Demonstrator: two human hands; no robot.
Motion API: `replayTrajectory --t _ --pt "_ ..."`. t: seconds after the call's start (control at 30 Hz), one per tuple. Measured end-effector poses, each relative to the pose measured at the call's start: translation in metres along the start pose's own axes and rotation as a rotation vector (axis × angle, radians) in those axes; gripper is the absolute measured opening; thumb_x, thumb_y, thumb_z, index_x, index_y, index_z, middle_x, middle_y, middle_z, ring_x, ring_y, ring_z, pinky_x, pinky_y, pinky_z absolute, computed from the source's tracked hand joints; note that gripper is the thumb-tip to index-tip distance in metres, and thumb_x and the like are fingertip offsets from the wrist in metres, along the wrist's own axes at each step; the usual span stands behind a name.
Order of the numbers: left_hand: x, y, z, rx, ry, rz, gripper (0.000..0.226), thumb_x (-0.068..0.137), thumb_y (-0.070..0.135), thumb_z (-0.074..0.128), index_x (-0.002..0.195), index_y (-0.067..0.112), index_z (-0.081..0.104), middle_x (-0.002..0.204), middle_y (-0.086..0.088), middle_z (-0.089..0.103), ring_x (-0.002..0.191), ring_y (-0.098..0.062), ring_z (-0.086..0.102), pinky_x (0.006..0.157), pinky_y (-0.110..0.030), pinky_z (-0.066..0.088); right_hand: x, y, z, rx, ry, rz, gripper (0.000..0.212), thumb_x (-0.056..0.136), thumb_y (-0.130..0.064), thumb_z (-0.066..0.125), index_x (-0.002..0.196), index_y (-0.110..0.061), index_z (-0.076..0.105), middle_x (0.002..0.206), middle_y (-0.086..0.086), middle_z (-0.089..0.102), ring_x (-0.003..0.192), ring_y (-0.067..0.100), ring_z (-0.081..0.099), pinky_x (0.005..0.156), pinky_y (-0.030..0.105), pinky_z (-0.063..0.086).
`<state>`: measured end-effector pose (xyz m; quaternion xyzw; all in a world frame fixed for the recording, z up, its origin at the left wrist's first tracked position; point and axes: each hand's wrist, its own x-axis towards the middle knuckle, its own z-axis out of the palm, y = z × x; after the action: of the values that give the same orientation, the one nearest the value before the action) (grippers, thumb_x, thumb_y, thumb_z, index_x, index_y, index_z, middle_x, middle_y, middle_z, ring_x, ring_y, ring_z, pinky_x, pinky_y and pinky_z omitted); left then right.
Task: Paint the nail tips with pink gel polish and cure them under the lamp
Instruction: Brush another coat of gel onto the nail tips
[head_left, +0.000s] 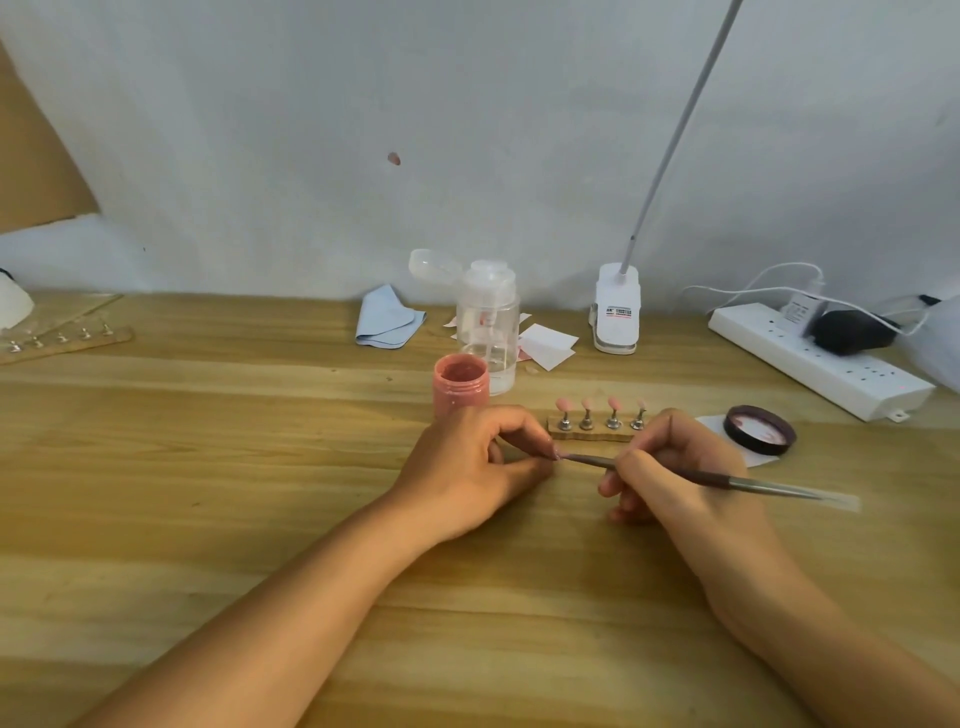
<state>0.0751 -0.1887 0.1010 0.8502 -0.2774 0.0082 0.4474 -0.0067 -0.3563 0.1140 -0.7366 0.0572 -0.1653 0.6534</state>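
Note:
My left hand (467, 462) pinches a small nail tip (556, 456) between thumb and forefinger, low over the wooden table. My right hand (670, 467) grips a thin brush (753, 484) like a pen, and its tip touches the pinched nail tip. Just behind the hands a wooden stand (589, 434) carries several pink nail tips (562, 404) on metal pegs. An open pink gel polish jar (461, 382) stands behind my left hand. Its dark lid (760, 428) lies upturned to the right. A white clip-on lamp base (616, 309) sits at the table's back edge.
A clear pump bottle (488, 322) and a blue cloth (387, 322) stand near the wall, with white paper pieces (548, 345) beside them. A white power strip (815, 358) with plugs lies at the right. A second peg stand (62, 340) lies at the far left.

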Motion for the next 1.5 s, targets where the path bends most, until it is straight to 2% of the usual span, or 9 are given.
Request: replayTrajectory --t 0.13,0.27,0.37,0.47,0.8,1.03,1.17,1.3,1.5 --pt "0.0005 -0.0016 0.0005 -0.026 -0.010 0.003 0.017 0.083 0.014 0.075 0.079 0.030 0.069 0.054 0.032 0.057 0.040 0.001 0.039 0.044 -0.013 0.025 -0.0011 0.0019 -0.0009 0.110 0.020 -0.033 0.005 0.088 0.003 0.060 0.085 0.001 0.056 0.064 0.011 0.068 0.052 0.013 0.056 0.055 0.025 0.055" --pt "0.0019 -0.0052 0.0007 -0.087 -0.011 0.014 0.017 0.083 0.015 0.076 0.079 0.030 0.070 0.077 0.023 0.068 0.048 0.000 0.039 0.051 -0.018 0.032 -0.0050 -0.0036 -0.0025 0.248 -0.032 -0.041 0.024 0.076 -0.025 0.069 0.086 -0.005 0.059 0.078 0.015 0.073 0.062 0.013 0.060 0.066 0.027 0.059" --pt "0.0028 -0.0070 0.0002 -0.148 -0.007 0.023 0.017 0.083 0.012 0.075 0.079 0.027 0.070 0.081 0.019 0.071 0.046 0.000 0.036 0.047 -0.016 0.028 -0.0038 -0.0028 -0.0022 0.220 -0.034 -0.029 0.015 0.082 -0.005 0.067 0.082 -0.001 0.053 0.075 0.017 0.072 0.062 0.017 0.061 0.065 0.027 0.058" --pt "0.0028 -0.0067 0.0004 -0.168 -0.006 0.025 0.019 0.083 0.011 0.075 0.078 0.028 0.069 0.071 0.026 0.067 0.044 0.000 0.034 0.045 -0.013 0.025 -0.0026 -0.0007 -0.0006 0.203 0.006 -0.028 0.014 0.089 0.008 0.057 0.079 0.003 0.048 0.066 0.019 0.069 0.056 0.021 0.059 0.055 0.023 0.053" --pt "0.0026 -0.0054 0.0007 -0.167 -0.010 0.027 0.019 0.084 0.012 0.076 0.080 0.029 0.069 0.052 0.030 0.055 0.041 0.001 0.033 0.044 -0.009 0.023 -0.0024 -0.0046 0.0038 0.226 -0.017 -0.030 0.017 0.092 0.000 0.058 0.079 0.001 0.047 0.070 0.021 0.072 0.055 0.015 0.063 0.056 0.021 0.054" --pt "0.0023 -0.0055 0.0012 -0.172 -0.015 0.024 0.015 0.084 0.012 0.075 0.082 0.025 0.070 0.052 0.029 0.056 0.041 0.000 0.033 0.044 -0.009 0.023 -0.0033 -0.0015 0.0013 0.188 -0.010 -0.031 0.018 0.092 0.000 0.058 0.078 0.000 0.047 0.070 0.019 0.072 0.057 0.020 0.062 0.058 0.023 0.054" --pt "0.0023 -0.0063 0.0005 -0.175 -0.020 0.024 0.014 0.084 0.013 0.076 0.082 0.026 0.070 0.059 0.029 0.060 0.042 0.000 0.033 0.044 -0.010 0.023 -0.0043 -0.0001 0.0009 0.154 -0.004 -0.066 0.017 0.092 0.002 0.058 0.078 0.001 0.048 0.069 0.016 0.072 0.058 0.018 0.062 0.059 0.022 0.053" --pt "0.0024 -0.0074 0.0002 -0.208 -0.028 0.023 0.012 0.084 0.014 0.076 0.083 0.025 0.072 0.085 0.018 0.073 0.046 0.001 0.034 0.047 -0.012 0.028 -0.0064 -0.0013 -0.0004 0.160 -0.001 -0.140 0.009 0.090 0.005 0.058 0.086 0.004 0.050 0.072 0.014 0.073 0.064 0.014 0.064 0.065 0.020 0.053" --pt "0.0029 -0.0088 0.0003 -0.214 -0.016 0.017 0.009 0.084 0.012 0.075 0.088 0.020 0.073 0.075 0.024 0.069 0.047 0.000 0.033 0.047 -0.011 0.027 -0.0050 0.0004 -0.0011 0.109 -0.040 -0.072 0.008 0.087 0.007 0.060 0.085 0.002 0.054 0.075 0.011 0.074 0.067 0.012 0.063 0.066 0.021 0.051"
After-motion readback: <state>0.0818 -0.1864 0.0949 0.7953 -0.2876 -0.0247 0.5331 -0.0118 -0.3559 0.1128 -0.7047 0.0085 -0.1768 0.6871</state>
